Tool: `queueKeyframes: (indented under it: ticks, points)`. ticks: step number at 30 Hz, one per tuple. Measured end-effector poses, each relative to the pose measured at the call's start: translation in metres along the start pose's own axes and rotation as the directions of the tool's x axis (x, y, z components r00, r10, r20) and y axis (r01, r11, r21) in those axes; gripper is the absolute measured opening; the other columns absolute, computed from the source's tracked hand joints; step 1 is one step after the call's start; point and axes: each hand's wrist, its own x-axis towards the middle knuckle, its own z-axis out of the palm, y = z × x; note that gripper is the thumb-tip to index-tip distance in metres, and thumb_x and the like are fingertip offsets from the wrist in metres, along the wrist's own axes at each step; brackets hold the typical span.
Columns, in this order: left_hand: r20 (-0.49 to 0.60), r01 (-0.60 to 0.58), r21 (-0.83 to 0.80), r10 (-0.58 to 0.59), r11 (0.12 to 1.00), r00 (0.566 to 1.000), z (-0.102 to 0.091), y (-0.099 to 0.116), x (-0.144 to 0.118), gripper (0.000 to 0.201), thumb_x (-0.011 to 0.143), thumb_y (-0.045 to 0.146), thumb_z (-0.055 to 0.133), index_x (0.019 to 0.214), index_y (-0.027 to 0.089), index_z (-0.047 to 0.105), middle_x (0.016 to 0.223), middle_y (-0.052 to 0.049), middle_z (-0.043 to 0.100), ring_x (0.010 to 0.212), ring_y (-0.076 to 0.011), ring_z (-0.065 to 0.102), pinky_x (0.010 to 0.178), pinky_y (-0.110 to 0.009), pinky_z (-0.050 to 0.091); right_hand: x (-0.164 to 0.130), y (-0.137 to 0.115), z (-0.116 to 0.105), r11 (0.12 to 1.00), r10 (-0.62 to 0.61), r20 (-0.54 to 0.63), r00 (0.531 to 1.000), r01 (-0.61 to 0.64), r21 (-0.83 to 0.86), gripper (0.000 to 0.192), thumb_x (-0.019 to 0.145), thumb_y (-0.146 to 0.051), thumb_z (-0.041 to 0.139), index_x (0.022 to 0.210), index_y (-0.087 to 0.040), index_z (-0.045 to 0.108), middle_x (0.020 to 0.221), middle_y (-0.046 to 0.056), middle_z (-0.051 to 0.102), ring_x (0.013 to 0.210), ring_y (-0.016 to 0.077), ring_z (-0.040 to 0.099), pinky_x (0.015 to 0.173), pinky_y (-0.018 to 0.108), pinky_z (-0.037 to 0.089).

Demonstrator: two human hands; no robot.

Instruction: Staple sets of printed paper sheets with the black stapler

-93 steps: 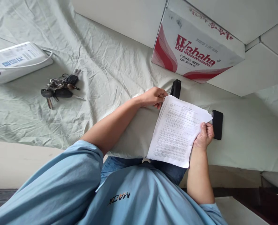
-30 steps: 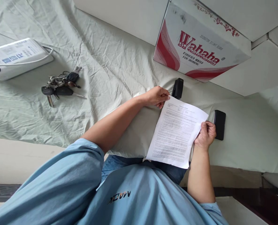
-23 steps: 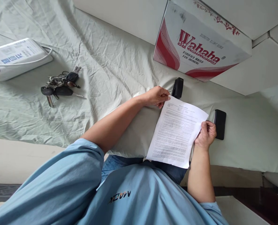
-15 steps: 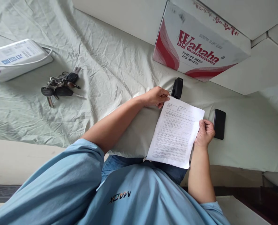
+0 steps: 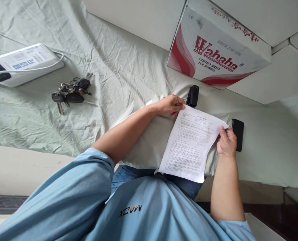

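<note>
Shifted rightward since earlier, the right hand (image 5: 226, 142) pinches the printed sheets (image 5: 191, 144), left hand (image 5: 171, 105) gripping their top corner beside the stapler (image 5: 192, 95).

Counted: 1 sheaf of papers (image 5: 190, 144) | 1 stapler (image 5: 193, 95) | 1 phone (image 5: 237, 135) | 1 key bunch (image 5: 71, 94) | 1 carton (image 5: 218, 53) | 1 white device (image 5: 23, 64)

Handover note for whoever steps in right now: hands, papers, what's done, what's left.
Left hand: pinches the top-left corner of the printed papers.
Right hand: grips the top-right edge of the same papers.
Papers: edges squared into one stack, resting on the cloth-covered table, lower edge over the lap.
Nearby: black stapler just beyond the left hand, black phone beside the right hand, keys further left.
Done: sheets aligned.
Left: stapler untouched; no staple visible.
</note>
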Motion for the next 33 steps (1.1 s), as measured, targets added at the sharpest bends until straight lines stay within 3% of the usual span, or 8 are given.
queueKeyframes:
  ticks: [6, 12, 17, 21, 24, 27, 30, 33]
  points:
    - [0.038, -0.026, -0.088, 0.030, 0.996, 0.999, 0.002, -0.003, 0.000, 0.017, 0.103, 0.033, 0.070, 0.098, 0.017, 0.076, 0.060, 0.005, 0.061, 0.058, -0.0111, 0.055, 0.068, -0.028, 0.042, -0.004, -0.009, 0.003, 0.989, -0.084, -0.015, 0.996, 0.081, -0.122, 0.057, 0.081, -0.078, 0.095, 0.095, -0.025, 0.083, 0.084, 0.000, 0.077, 0.080, 0.0215, 0.072, 0.080, 0.037, 0.063]
    - [0.060, -0.033, -0.205, 0.047, 0.978, 0.997, 0.002, 0.007, -0.004, 0.059, 0.102, 0.070, 0.074, 0.096, 0.012, 0.082, 0.089, -0.009, 0.077, 0.075, -0.0136, 0.061, 0.075, -0.031, 0.050, -0.001, -0.043, 0.003, 0.956, -0.076, 0.215, 0.974, 0.132, -0.260, 0.056, 0.087, -0.078, 0.093, 0.090, -0.024, 0.082, 0.073, -0.002, 0.068, 0.066, 0.0167, 0.059, 0.063, 0.031, 0.050]
    - [0.194, -0.062, 0.060, 0.050, 0.996, 0.980, 0.003, 0.010, -0.002, 0.058, 0.096, 0.075, 0.077, 0.101, 0.017, 0.085, 0.091, -0.006, 0.079, 0.079, -0.0173, 0.065, 0.076, -0.032, 0.046, -0.007, -0.065, 0.027, 0.944, -0.072, 0.327, 0.942, 0.170, -0.283, 0.057, 0.089, -0.080, 0.091, 0.088, -0.024, 0.083, 0.073, -0.003, 0.066, 0.065, 0.0144, 0.052, 0.061, 0.030, 0.043]
    - [0.252, -0.183, 0.227, 0.124, 0.957, 0.960, 0.009, 0.007, 0.003, 0.043, 0.100, 0.054, 0.071, 0.071, 0.022, 0.062, 0.068, 0.001, 0.056, 0.066, -0.0139, 0.043, 0.072, -0.035, 0.035, -0.010, -0.072, 0.038, 0.932, -0.078, 0.368, 0.927, 0.198, -0.302, 0.053, 0.095, -0.078, 0.088, 0.093, -0.025, 0.084, 0.073, -0.003, 0.067, 0.066, 0.0153, 0.056, 0.063, 0.029, 0.045]
    - [0.228, -0.182, 0.176, 0.140, 0.968, 0.964, 0.008, 0.005, 0.003, 0.050, 0.103, 0.051, 0.066, 0.066, 0.024, 0.045, 0.065, 0.003, 0.042, 0.065, -0.0133, 0.036, 0.071, -0.035, 0.033, -0.011, -0.074, 0.017, 0.937, -0.001, 0.443, 0.897, 0.156, -0.314, 0.051, 0.096, -0.077, 0.088, 0.103, -0.026, 0.086, 0.082, 0.000, 0.078, 0.075, 0.0198, 0.069, 0.070, 0.031, 0.056]
    - [0.150, -0.093, 0.047, 0.085, 0.995, 0.985, 0.003, 0.004, 0.001, 0.049, 0.102, 0.060, 0.068, 0.072, 0.022, 0.056, 0.071, 0.002, 0.051, 0.069, -0.0131, 0.045, 0.071, -0.032, 0.038, -0.019, -0.070, -0.036, 0.958, 0.177, 0.505, 0.845, -0.032, -0.283, 0.062, 0.091, -0.079, 0.091, 0.129, -0.030, 0.087, 0.112, 0.008, 0.091, 0.103, 0.0308, 0.086, 0.090, 0.040, 0.069]
    - [0.097, -0.035, -0.050, 0.040, 0.998, 0.995, 0.001, 0.002, -0.001, 0.053, 0.100, 0.069, 0.073, 0.082, 0.019, 0.068, 0.078, -0.001, 0.063, 0.072, -0.0136, 0.056, 0.070, -0.030, 0.044, -0.041, -0.055, -0.091, 0.963, 0.250, 0.413, 0.876, -0.184, -0.195, 0.090, 0.080, -0.090, 0.092, 0.144, -0.029, 0.083, 0.130, 0.015, 0.091, 0.129, 0.0422, 0.085, 0.109, 0.055, 0.071]
    - [0.059, -0.015, -0.136, 0.023, 0.991, 0.998, 0.006, 0.001, -0.002, 0.063, 0.096, 0.080, 0.078, 0.088, 0.018, 0.072, 0.082, -0.003, 0.070, 0.074, -0.0149, 0.063, 0.068, -0.029, 0.048, -0.076, -0.034, -0.108, 0.978, 0.200, 0.276, 0.940, -0.207, -0.007, 0.102, 0.066, -0.092, 0.099, 0.145, -0.030, 0.082, 0.147, 0.017, 0.086, 0.152, 0.0472, 0.074, 0.130, 0.068, 0.059]
